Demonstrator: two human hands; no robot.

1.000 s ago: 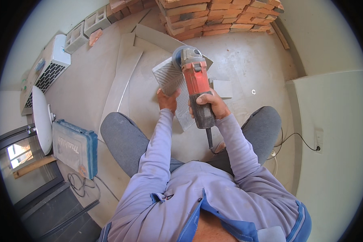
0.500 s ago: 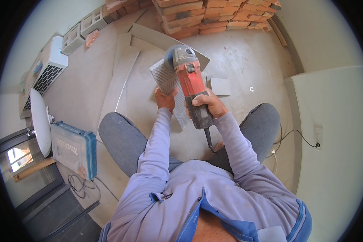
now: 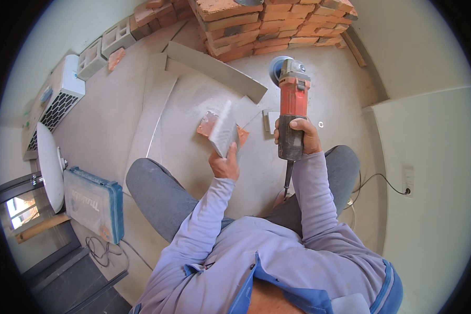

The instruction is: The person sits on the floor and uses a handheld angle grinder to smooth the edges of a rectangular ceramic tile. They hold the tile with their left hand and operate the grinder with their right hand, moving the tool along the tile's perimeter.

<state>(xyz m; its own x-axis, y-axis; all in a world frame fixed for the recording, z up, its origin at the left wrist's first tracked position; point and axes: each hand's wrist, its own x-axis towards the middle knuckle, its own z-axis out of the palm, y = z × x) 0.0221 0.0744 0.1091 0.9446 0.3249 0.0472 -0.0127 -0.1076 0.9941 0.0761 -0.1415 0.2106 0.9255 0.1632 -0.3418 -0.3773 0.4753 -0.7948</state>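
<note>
The left hand (image 3: 225, 166) pinches one grey tile (image 3: 224, 133), the right hand (image 3: 310, 137) wraps one red grinder (image 3: 293, 100), both grips closed.

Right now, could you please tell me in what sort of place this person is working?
Probably a room under construction or renovation: loose bricks are stacked on the dusty floor, hollow concrete blocks stand near the wall, and the right hand holds an angle grinder.
</note>
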